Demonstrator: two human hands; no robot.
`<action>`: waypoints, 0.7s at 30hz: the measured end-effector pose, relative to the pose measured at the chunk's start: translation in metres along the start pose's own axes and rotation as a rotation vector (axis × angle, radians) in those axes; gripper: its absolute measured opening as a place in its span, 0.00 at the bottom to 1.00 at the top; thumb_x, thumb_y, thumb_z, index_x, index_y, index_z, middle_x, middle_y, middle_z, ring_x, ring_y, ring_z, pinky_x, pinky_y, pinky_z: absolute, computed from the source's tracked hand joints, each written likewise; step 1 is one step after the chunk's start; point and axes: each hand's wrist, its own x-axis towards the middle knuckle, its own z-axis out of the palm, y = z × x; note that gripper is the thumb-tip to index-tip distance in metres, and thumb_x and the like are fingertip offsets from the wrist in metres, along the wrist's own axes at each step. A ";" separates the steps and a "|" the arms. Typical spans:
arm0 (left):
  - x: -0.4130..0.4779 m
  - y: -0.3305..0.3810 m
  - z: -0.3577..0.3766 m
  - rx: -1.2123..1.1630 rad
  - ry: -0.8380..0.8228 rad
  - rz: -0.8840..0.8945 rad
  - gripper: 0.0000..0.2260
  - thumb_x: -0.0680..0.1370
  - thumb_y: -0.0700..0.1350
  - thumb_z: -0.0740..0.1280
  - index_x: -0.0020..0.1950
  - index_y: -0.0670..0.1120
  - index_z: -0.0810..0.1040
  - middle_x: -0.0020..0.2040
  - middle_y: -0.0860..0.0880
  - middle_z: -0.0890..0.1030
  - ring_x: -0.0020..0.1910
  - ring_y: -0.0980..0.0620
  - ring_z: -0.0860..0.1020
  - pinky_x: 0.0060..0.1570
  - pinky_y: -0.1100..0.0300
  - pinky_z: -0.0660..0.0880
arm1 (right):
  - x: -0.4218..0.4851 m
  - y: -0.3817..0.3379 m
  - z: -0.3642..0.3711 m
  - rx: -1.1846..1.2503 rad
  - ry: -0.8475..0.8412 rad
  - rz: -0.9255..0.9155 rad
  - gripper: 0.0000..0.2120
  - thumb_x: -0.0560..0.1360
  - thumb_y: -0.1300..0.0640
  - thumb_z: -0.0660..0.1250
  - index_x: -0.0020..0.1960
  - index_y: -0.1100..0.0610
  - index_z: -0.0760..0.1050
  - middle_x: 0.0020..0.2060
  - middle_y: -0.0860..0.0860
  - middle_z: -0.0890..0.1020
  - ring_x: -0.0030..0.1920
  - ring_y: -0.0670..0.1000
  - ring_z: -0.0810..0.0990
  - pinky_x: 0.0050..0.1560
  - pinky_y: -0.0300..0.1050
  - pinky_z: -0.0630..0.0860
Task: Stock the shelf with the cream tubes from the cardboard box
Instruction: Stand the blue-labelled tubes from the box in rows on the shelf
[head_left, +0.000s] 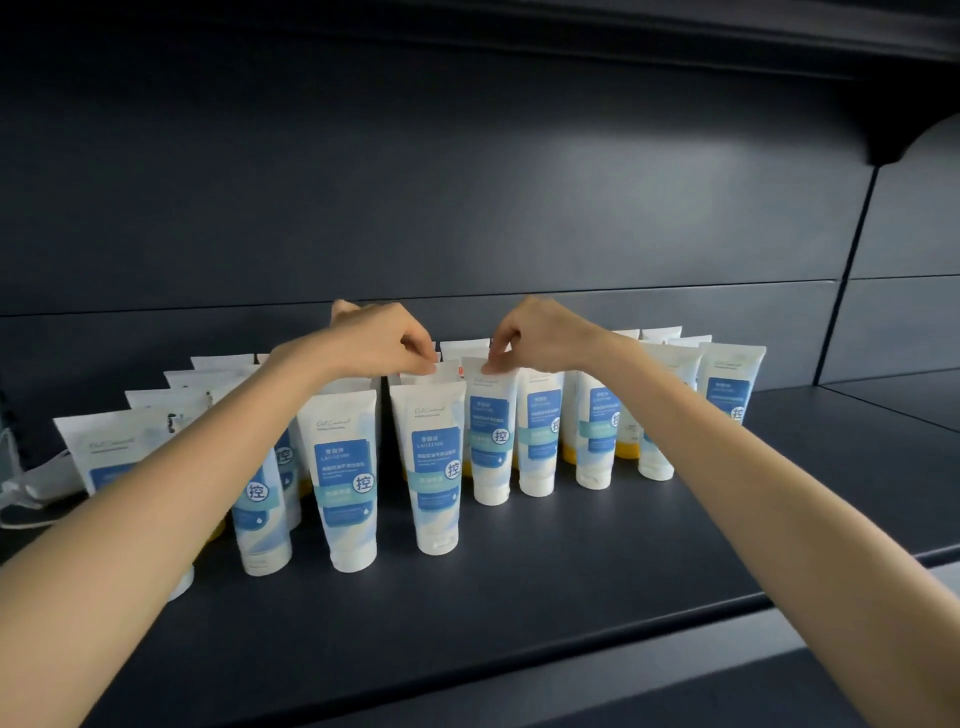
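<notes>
Several white cream tubes with blue labels stand cap-down in rows on the dark shelf. My left hand pinches the top edge of a tube in the middle, behind a front tube. My right hand pinches the top seam of a neighbouring tube. Both tubes rest on the shelf among the others. The cardboard box is out of view.
The dark back panel rises behind the tubes, and an upper shelf hangs overhead. Bare shelf surface lies in front of the rows and at the right. A dark shoe with white laces shows at the far left.
</notes>
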 end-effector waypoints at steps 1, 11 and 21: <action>-0.001 0.000 0.001 -0.018 0.012 -0.007 0.04 0.75 0.55 0.67 0.43 0.59 0.80 0.40 0.63 0.79 0.50 0.60 0.75 0.52 0.56 0.57 | 0.000 0.000 0.000 0.004 -0.002 0.001 0.12 0.73 0.51 0.71 0.52 0.58 0.82 0.51 0.50 0.81 0.46 0.47 0.74 0.46 0.38 0.67; -0.007 -0.001 0.000 -0.052 0.051 -0.021 0.03 0.75 0.53 0.69 0.43 0.57 0.81 0.39 0.63 0.79 0.49 0.56 0.77 0.60 0.50 0.66 | -0.001 -0.005 0.000 0.058 -0.023 0.007 0.10 0.74 0.53 0.69 0.52 0.58 0.82 0.48 0.49 0.79 0.46 0.47 0.74 0.46 0.37 0.67; -0.008 -0.013 0.005 -0.010 0.140 -0.019 0.04 0.75 0.52 0.69 0.45 0.55 0.83 0.36 0.62 0.76 0.46 0.56 0.75 0.58 0.53 0.59 | 0.011 -0.007 0.004 0.041 -0.009 -0.055 0.07 0.73 0.54 0.71 0.47 0.58 0.82 0.43 0.48 0.78 0.44 0.46 0.75 0.38 0.30 0.67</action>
